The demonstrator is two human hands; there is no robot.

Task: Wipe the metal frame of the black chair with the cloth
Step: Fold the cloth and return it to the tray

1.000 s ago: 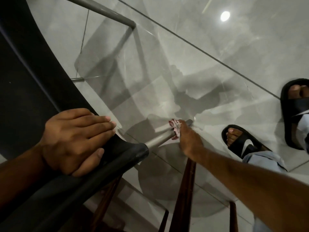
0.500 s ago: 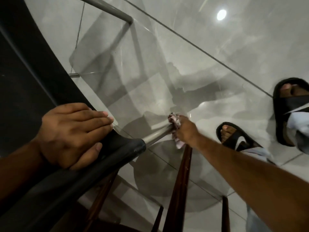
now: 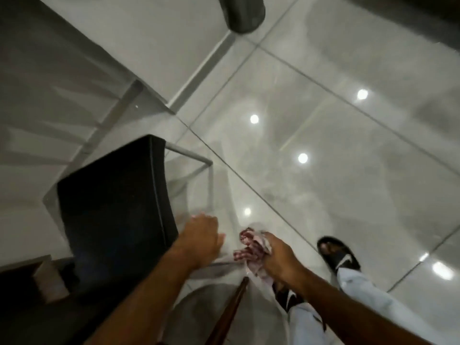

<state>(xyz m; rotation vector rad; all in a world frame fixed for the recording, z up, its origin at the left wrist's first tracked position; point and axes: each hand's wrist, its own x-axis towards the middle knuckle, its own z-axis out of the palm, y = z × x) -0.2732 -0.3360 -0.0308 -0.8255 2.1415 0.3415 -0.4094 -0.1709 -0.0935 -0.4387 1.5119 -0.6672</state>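
The view is blurred. The black chair [image 3: 114,210] shows its dark seat at centre left. Its grey metal frame [image 3: 193,155] juts from the seat's far right corner and bends down toward the floor. My left hand [image 3: 202,235] hovers beside the seat's right edge, fingers loosely spread, with nothing visible in it. My right hand [image 3: 277,260] is just right of it, shut on a bunched red-and-white cloth [image 3: 249,247]. The cloth is held above a grey frame tube [image 3: 221,264] low in the view; whether they touch is unclear.
Glossy grey floor tiles [image 3: 323,120] reflect ceiling lights. My sandalled foot [image 3: 338,252] stands to the right. A brown wooden rail [image 3: 231,312] rises at bottom centre. A dark grey rounded object [image 3: 241,13] sits at the top, and a pale grey slab [image 3: 62,70] fills the upper left.
The camera has pulled up and back, showing the whole seat. My left hand has come off the seat's edge. My right hand with the cloth has left the tube's end.
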